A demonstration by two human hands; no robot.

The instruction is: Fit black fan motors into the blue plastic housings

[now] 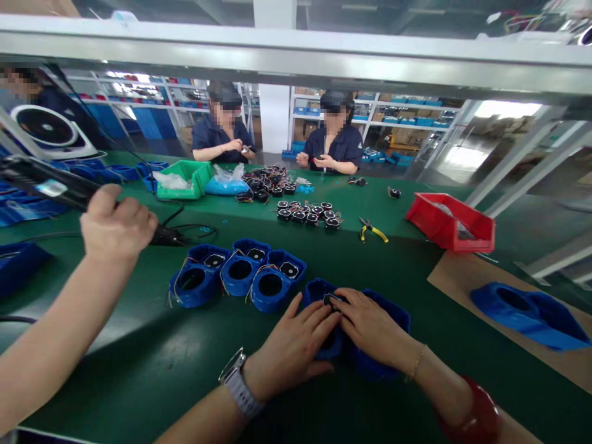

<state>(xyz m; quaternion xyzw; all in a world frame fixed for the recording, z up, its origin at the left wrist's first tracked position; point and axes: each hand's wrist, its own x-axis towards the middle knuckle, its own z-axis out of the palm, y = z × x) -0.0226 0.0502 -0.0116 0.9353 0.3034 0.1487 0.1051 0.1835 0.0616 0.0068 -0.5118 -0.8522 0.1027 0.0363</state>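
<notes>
Both hands meet over a blue plastic housing (319, 286) on the green table. My left hand (296, 342), with a watch on its wrist, lies across the housing with fingers stretched out and thumb apart. Its fingertips touch a small black motor (331, 299) in the housing's top recess. My right hand (370, 324) bends its fingers over the same motor from the right; the fingers hide most of it. Under my right hand and wrist is another blue housing (393, 308), partly covered.
Three blue housings with motors (271, 285) stand left of my hands. At far left, another person's hand (118, 222) grips a black corded tool (50, 179). Beyond lie loose motors (309, 213), yellow-handled pliers (372, 230), a green bin (185, 179) and a red bin (425, 219). Two people sit opposite.
</notes>
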